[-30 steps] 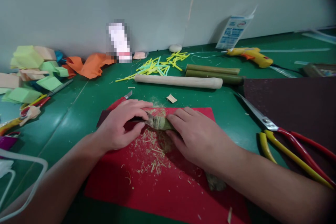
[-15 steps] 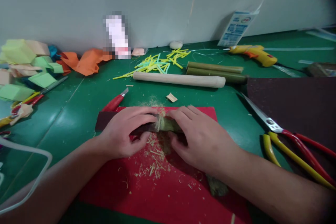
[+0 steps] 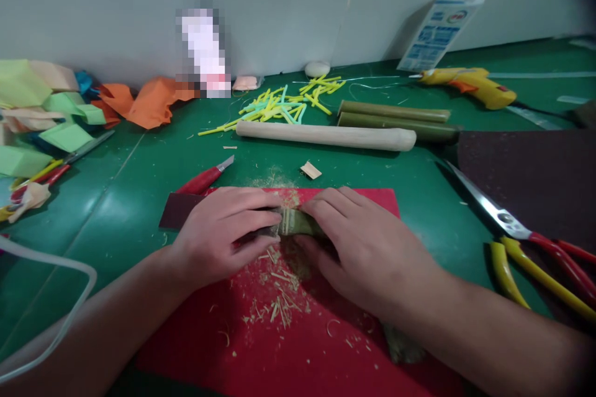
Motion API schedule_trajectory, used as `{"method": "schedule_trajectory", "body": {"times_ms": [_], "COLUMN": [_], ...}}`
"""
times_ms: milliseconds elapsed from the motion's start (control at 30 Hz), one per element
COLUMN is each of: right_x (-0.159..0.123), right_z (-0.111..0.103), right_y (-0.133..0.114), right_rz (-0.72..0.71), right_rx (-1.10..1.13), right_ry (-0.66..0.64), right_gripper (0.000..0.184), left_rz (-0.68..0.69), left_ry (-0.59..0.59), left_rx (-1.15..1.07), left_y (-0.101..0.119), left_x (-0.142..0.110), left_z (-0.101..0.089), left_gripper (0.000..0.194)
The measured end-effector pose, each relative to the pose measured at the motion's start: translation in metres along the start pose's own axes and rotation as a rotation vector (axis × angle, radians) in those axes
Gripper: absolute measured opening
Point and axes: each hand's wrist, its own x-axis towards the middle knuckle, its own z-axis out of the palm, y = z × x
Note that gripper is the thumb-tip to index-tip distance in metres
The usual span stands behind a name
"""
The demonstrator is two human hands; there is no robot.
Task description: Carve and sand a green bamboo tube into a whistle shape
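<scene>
Over a red mat (image 3: 223, 347), my right hand (image 3: 367, 248) is closed round a green bamboo piece (image 3: 298, 222) with a pale ring near its left end. My left hand (image 3: 228, 236) closes over a dark brown strip, apparently sandpaper (image 3: 179, 211), which sticks out to the left of the fingers. That strip meets the bamboo's left end; how far it wraps round is hidden. Shavings (image 3: 279, 310) and dust lie below and behind the hands. Just behind my left hand rests a red-handled knife (image 3: 205, 178), its blade pointing up and right.
A pale stick (image 3: 326, 136) and green bamboo tubes (image 3: 395, 113) lie behind. Large scissors (image 3: 507, 220) sit on a dark sheet (image 3: 535, 173) at right. Further back are a yellow glue gun (image 3: 470, 84) and cut straws (image 3: 274, 105). Folded paper (image 3: 28, 93) is piled left.
My left fingers have drawn closer together round the strip and the bamboo's end. The hands stay close together over the mat. The view has shifted slightly.
</scene>
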Motion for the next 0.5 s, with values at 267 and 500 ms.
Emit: {"method": "schedule_trajectory", "body": {"times_ms": [267,500], "right_x": [-0.0003,-0.0007], "right_z": [0.0005,0.0017], "right_y": [-0.0002,-0.0006], "right_rz": [0.052,0.075], "right_rx": [0.049,0.043], "right_ry": [0.023,0.023], "right_gripper": [0.015,0.013], "left_rz": [-0.018,-0.061], "left_ry": [0.0,-0.016], "left_rx": [-0.053,-0.014], "left_y": [0.0006,-0.0002], "left_x": [0.0005,0.0021], "left_z": [0.0033,0.0044], "left_gripper": [0.029,0.021]}}
